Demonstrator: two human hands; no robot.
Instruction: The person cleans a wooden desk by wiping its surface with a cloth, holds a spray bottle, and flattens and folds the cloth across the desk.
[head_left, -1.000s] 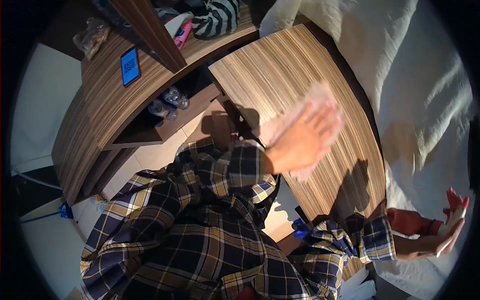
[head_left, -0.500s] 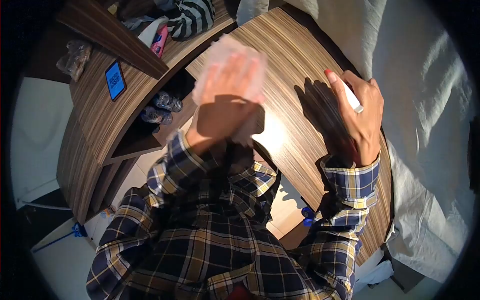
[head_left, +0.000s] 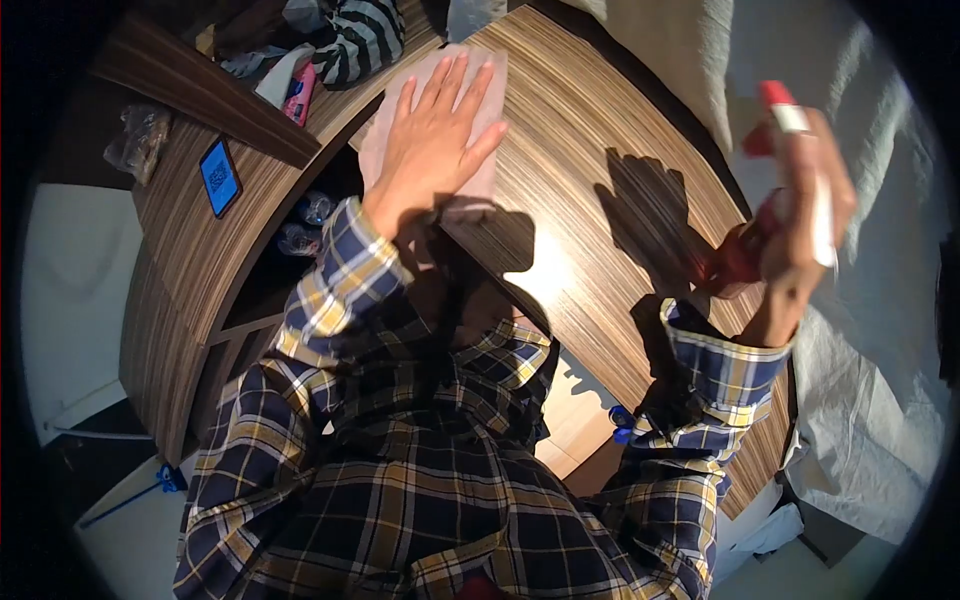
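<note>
My left hand [head_left: 432,140] lies flat with spread fingers on a pale pink cloth [head_left: 492,95], pressing it against the wood-grain tabletop [head_left: 590,240]. The cloth sits at the far left end of that top. Over the right edge, my right hand [head_left: 815,200] is closed around a spray bottle [head_left: 778,95], raised off the surface. Its red and white spray head shows above the fingers. The translucent reddish body is partly hidden by the hand and blurred.
A lit phone [head_left: 219,177] lies on the left wooden shelf, near a crumpled plastic bag [head_left: 138,143]. Clear bottles [head_left: 298,238] stand in the compartment below. A striped black-and-white cloth [head_left: 362,40] and pink packet [head_left: 299,95] are behind. A pale curtain [head_left: 870,400] hangs on the right.
My left hand and the cloth have shifted up and left, and the fingers are more spread. My right hand has lifted outward to the right with the spray bottle, turning its red tip upward.
</note>
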